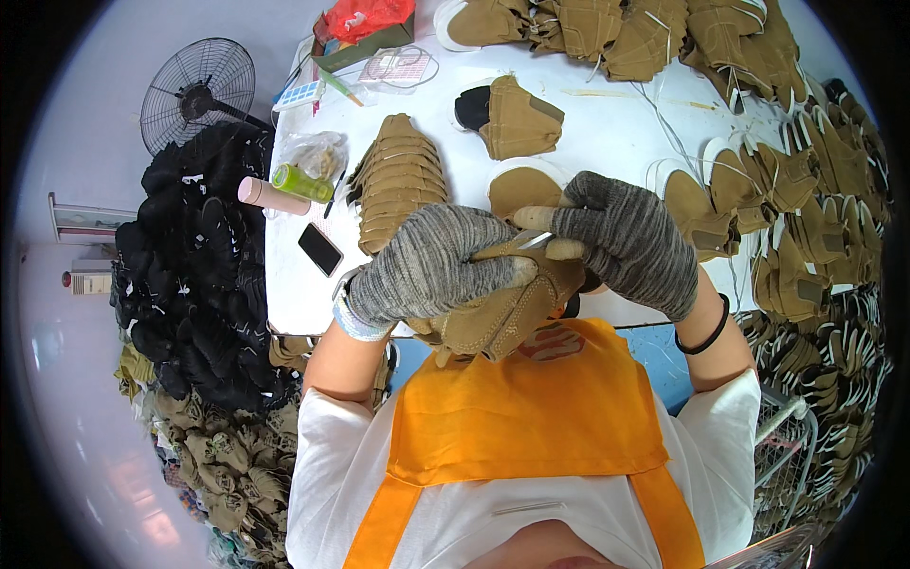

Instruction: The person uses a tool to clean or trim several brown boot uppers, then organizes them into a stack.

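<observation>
Both my hands wear grey knitted gloves with beige fingertips. My left hand (pixel 438 261) is closed around a tan stitched shoe upper (pixel 507 318), held in front of my orange apron above the table's near edge. My right hand (pixel 626 237) is closed in a pinch at the upper's top edge. Between its fingertips shows a short shiny metal tool (pixel 537 241); its exact kind is mostly hidden. Just beyond my hands lies a tan shoe piece with a white rim (pixel 523 188). To its left sits a stack of tan uppers (pixel 403 171).
On the white table (pixel 588 123) lie a phone (pixel 320 249), a pink bottle (pixel 273 196) and a green bottle (pixel 303 181). Tan shoe uppers line the far edge and right side. Left stands a black heap (pixel 204 275) beside a fan (pixel 197 98).
</observation>
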`<state>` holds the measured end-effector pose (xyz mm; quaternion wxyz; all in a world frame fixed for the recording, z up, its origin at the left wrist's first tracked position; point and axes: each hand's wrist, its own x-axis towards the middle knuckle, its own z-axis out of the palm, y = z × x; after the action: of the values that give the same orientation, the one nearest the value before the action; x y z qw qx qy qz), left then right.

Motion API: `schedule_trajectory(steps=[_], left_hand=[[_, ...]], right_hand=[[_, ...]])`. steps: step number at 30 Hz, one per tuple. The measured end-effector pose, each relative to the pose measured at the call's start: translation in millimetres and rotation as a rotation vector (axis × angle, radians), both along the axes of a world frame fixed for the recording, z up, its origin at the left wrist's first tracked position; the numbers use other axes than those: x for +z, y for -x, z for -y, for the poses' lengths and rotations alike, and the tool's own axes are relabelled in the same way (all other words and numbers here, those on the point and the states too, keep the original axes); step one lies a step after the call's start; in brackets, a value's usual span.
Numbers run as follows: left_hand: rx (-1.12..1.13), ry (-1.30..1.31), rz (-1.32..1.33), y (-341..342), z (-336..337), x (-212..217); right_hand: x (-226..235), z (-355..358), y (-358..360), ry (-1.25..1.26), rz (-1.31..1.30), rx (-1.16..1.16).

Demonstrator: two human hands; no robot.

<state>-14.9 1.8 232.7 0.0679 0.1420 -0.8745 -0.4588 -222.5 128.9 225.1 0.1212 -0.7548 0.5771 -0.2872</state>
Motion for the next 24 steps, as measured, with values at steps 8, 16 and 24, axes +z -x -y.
schedule_trajectory(steps=[8,16,24], left_hand=[[0.08,-0.024,0.001,4.0,-4.6,7.9],[-0.007,0.026,0.018,4.4,2.6,7.2],[-0.079,-0.043,0.109,5.7,5.9,0.1]], right_hand=[[-1.0,0.0,-6.2,0.152,-0.172,-0.082],[-1.8,2.6,-2.7,0.241,-0.262,-0.014],[-22.5,6.6,-0.3,0.178,0.275,0.046]])
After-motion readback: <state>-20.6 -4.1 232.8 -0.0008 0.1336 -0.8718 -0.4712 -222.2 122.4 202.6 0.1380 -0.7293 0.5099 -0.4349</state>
